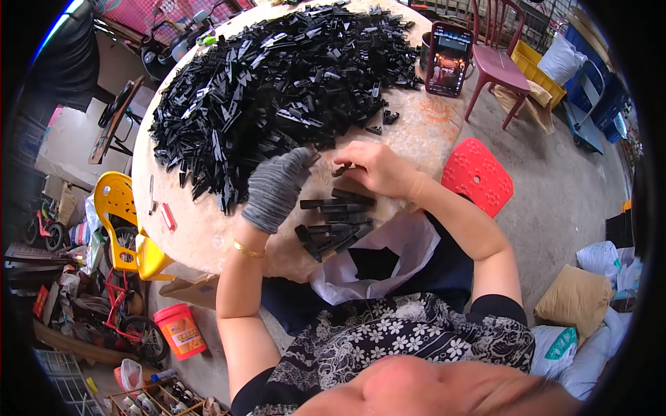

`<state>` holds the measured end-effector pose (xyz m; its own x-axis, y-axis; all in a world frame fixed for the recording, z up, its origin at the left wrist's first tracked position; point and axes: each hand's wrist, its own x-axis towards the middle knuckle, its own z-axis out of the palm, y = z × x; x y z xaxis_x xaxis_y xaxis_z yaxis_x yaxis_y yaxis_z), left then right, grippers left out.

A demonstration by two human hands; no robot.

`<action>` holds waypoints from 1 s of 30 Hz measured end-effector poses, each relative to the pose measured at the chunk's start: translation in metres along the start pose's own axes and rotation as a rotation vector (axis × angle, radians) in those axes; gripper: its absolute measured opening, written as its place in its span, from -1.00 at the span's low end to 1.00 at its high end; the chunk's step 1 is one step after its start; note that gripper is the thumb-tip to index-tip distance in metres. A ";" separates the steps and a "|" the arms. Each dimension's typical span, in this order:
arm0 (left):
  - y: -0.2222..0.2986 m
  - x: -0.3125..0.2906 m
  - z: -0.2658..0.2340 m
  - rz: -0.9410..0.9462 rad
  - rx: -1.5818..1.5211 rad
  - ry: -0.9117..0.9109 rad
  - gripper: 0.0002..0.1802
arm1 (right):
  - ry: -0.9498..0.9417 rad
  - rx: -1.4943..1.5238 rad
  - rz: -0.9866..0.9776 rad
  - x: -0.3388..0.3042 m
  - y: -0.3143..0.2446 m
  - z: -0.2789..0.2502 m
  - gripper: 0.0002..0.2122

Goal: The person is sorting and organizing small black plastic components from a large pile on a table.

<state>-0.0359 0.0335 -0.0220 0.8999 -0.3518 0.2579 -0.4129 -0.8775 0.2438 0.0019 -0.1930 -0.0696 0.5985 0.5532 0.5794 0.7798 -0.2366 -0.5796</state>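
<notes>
A big heap of small black plastic pieces (pixel 277 90) covers much of a round, pale table (pixel 198 232). My left hand (pixel 279 187), in a grey knitted glove, is at the heap's near edge with its fingers drawn together; whatever they hold is hidden. My bare right hand (pixel 378 168) pinches a small black plastic piece (pixel 341 169) between thumb and fingers, just right of the glove. Below both hands, several longer black pieces (pixel 336 208) lie in a loose group by the table's near edge.
A phone (pixel 449 59) stands upright at the table's far right. A white plastic bag (pixel 340 281) hangs open at my lap. Around the table are a red stool (pixel 477 178), a yellow chair (pixel 114 201), a maroon chair (pixel 501 69) and a red bucket (pixel 180 331). A red-handled tool lies at left.
</notes>
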 end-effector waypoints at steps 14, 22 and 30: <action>0.005 -0.005 0.011 -0.061 -0.484 -0.081 -0.72 | -0.008 -0.023 0.014 -0.001 0.000 -0.001 -0.87; 0.008 -0.005 0.009 -0.036 -0.275 -0.054 -0.73 | 0.002 -0.013 -0.006 -0.001 0.001 -0.001 -0.87; 0.022 0.003 -0.002 0.085 0.022 -0.046 -0.81 | -0.034 -0.088 -0.090 -0.001 0.004 0.001 -0.87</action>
<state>-0.0425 0.0139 -0.0140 0.8673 -0.4397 0.2335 -0.4856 -0.8505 0.2019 0.0039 -0.1935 -0.0729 0.5196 0.6019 0.6065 0.8443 -0.2530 -0.4723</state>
